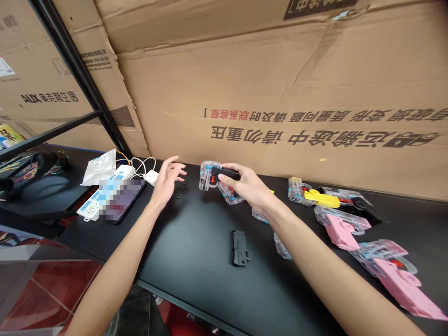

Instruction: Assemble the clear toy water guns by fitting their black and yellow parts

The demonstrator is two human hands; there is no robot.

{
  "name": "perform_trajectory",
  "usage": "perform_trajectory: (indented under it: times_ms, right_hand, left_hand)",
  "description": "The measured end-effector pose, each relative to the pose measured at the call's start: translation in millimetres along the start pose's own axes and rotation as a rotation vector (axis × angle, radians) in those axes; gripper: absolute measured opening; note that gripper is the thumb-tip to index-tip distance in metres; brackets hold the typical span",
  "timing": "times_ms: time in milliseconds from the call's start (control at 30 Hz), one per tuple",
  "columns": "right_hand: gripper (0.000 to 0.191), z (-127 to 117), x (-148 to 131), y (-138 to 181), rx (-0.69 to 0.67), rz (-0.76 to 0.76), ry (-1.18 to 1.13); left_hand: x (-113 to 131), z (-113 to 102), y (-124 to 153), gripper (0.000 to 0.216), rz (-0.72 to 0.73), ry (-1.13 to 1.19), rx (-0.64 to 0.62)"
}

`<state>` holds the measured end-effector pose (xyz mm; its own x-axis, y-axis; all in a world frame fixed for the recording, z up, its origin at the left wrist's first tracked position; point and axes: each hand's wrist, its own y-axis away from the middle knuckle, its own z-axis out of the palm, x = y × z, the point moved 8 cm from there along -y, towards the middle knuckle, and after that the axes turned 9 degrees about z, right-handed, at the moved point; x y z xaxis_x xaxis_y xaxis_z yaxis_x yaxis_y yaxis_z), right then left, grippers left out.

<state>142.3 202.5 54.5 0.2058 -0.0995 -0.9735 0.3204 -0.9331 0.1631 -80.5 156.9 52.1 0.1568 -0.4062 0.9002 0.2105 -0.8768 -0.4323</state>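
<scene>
My right hand [247, 183] is closed around the black grip of a toy gun [210, 175], which has a clear plastic body and a red trigger. It is near the back of the black table, its clear end towards my left hand. My left hand [170, 177] is empty, with fingers apart, to the left of the toy gun and not touching it. Small black discs [179, 196] lie beside that hand. Below my right hand, a loose black grip piece [239, 248] rests on the table. Another clear toy gun body [230, 193] is partly hidden behind my right hand.
Yellow [322, 198] and pink [402, 284] toy guns with clear bodies lie to the right. A power strip [89, 210], a blurred phone [128, 200], a white charger [151, 177] and a plastic bag [100, 168] are at left. Cardboard [245, 79] stands along the table's back edge.
</scene>
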Motion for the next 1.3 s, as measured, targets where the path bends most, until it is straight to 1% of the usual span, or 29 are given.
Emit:
perform_trajectory:
  times_ms: [33, 67, 100, 167, 233, 300, 333, 400, 500, 567, 633, 700, 733, 800, 833, 933, 1000, 1100, 1167, 1233, 1300]
  right_hand:
    - [0.035, -3, 3, -2, -0.007, 0.038, -0.063]
    - [0.033, -5, 5, -4, -0.017, 0.060, -0.129]
    - [0.031, -6, 6, -6, -0.029, 0.071, -0.194]
    - [0.027, -6, 8, -8, -0.062, 0.094, -0.295]
    - [0.024, -2, 10, -8, -0.115, 0.129, -0.337]
    - [0.023, 2, 11, -8, -0.166, 0.135, -0.340]
    - [0.023, 2, 11, -8, -0.173, 0.133, -0.335]
    - [0.024, 1, 13, -8, -0.167, 0.146, -0.339]
    - [0.027, 0, 17, -7, -0.161, 0.199, -0.426]
    - [0.028, 3, 17, -6, -0.193, 0.221, -0.517]
    - [0.029, 9, 14, -4, -0.249, 0.222, -0.574]
    - [0.035, 13, 12, -2, -0.292, 0.211, -0.593]
    - [0.040, 14, 11, -2, -0.297, 0.206, -0.598]
    - [0.048, 15, 12, -2, -0.293, 0.198, -0.616]
    - [0.047, 16, 12, -1, -0.299, 0.195, -0.625]
    - [0.035, 22, 12, 0, -0.353, 0.194, -0.632]
    - [0.034, 25, 13, 1, -0.366, 0.211, -0.630]
    - [0.030, 29, 16, 1, -0.357, 0.260, -0.629]
    - [0.026, 33, 18, 2, -0.383, 0.285, -0.631]
    - [0.021, 36, 20, 2, -0.424, 0.295, -0.644]
    - [0.016, 38, 22, 1, -0.454, 0.303, -0.668]
  left_hand:
    - [-5, -12, -3, 0.036, -0.008, -0.157, 0.036]
    - [-10, -20, -5, 0.029, -0.027, -0.322, 0.006]
    - [-16, -21, -6, 0.023, -0.049, -0.468, -0.090]
    - [-24, -21, -3, 0.022, -0.063, -0.668, -0.270]
    - [-31, -19, 4, 0.028, -0.083, -0.726, -0.427]
    - [-37, -17, 10, 0.029, -0.141, -0.692, -0.545]
    - [-40, -17, 12, 0.027, -0.171, -0.669, -0.582]
    - [-43, -16, 13, 0.021, -0.205, -0.646, -0.606]
    - [-41, -14, 11, 0.016, -0.185, -0.656, -0.593]
    - [-36, -11, 8, 0.014, -0.121, -0.690, -0.565]
    - [-28, -8, 6, 0.016, -0.038, -0.713, -0.511]
    - [-22, -4, 4, 0.022, 0.010, -0.679, -0.448]
    - [-21, -1, 5, 0.024, 0.006, -0.637, -0.427]
    - [-20, 5, 6, 0.027, -0.048, -0.495, -0.390]
    - [-20, 9, 8, 0.028, -0.090, -0.397, -0.369]
    - [-16, 19, 12, 0.032, -0.189, -0.102, -0.275]
    - [-13, 25, 15, 0.033, -0.232, 0.017, -0.231]
    - [-14, 33, 21, 0.033, -0.322, 0.136, -0.183]
    - [-16, 38, 24, 0.032, -0.359, 0.184, -0.166]
    - [-16, 42, 26, 0.031, -0.342, 0.207, -0.159]
    - [-12, 42, 25, 0.029, -0.260, 0.189, -0.127]
